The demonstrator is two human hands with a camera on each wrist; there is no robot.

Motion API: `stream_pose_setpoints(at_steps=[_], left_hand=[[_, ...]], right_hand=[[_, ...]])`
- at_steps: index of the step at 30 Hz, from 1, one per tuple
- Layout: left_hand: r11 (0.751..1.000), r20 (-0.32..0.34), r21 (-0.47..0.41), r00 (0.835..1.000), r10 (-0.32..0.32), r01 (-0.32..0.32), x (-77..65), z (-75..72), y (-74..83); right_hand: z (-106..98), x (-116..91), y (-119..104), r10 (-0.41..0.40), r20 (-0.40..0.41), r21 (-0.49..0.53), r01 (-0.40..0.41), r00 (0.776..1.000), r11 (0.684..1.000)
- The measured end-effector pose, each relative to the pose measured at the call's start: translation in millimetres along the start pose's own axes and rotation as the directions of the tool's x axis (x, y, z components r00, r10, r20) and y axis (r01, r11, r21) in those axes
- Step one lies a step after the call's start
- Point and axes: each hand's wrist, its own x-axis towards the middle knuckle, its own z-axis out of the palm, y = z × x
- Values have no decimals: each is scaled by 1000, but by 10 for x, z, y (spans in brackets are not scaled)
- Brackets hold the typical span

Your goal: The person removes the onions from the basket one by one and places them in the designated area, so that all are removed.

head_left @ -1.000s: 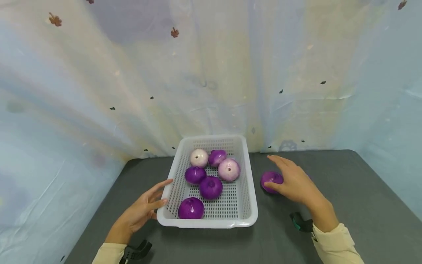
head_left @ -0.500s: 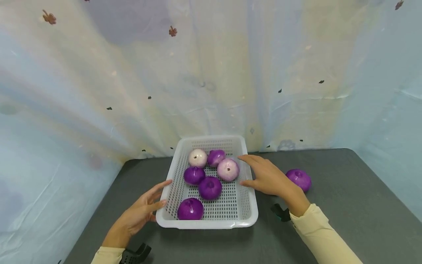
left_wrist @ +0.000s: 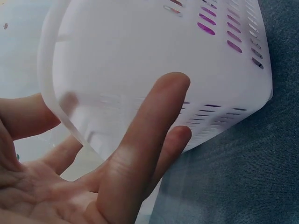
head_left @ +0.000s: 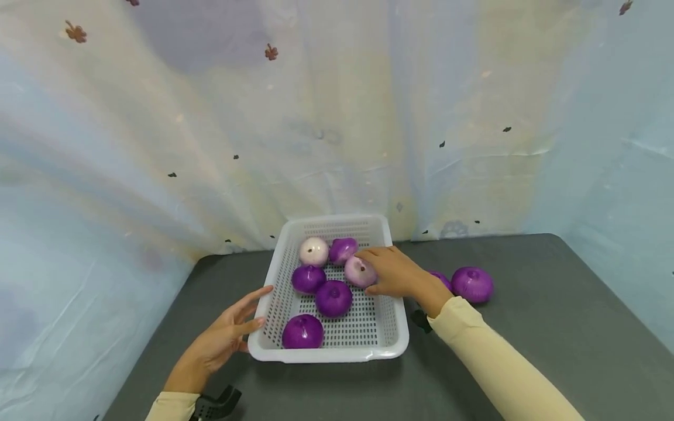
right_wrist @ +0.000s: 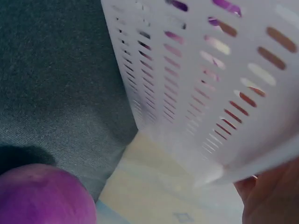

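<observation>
A white plastic basket (head_left: 326, 355) holds several onions, some deep purple and some pale. My right hand (head_left: 395, 272) reaches over the basket's right rim and grips a pale onion (head_left: 360, 272), fingers at its far side and thumb at its near side. In the right wrist view, part of that hand (right_wrist: 273, 193) shows past the rim, its fingertips hidden by the wall. My left hand (head_left: 223, 333) rests against the basket's left side with fairly straight fingers. The left wrist view shows those fingers (left_wrist: 145, 135) along the outer wall.
Two purple onions lie on the dark table (head_left: 553, 310) right of the basket: one onion (head_left: 473, 285) in plain view, the other onion (head_left: 441, 279) partly behind the right forearm. A patterned curtain (head_left: 337, 117) hangs behind the table.
My right hand has moved left from the onion on the table, over the rim to the pale onion in the basket. My left hand has stayed at the basket's left side.
</observation>
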Motion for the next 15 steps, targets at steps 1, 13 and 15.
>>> stream_pose_setpoints(at_steps=[1,13,15], left_hand=[[1000,-2,-3,1000,-5,5,-2,2,1],[1000,13,5,1000,12,-12,-43,28,45],[1000,25,5,999,21,-21,-41,32,48]], right_hand=[[13,27,3,-2,6,6,2,1000,1000],[164,248,38,46,26,-13,-45,999,999],[174,257,31,69,33,-33,-68,997,997]])
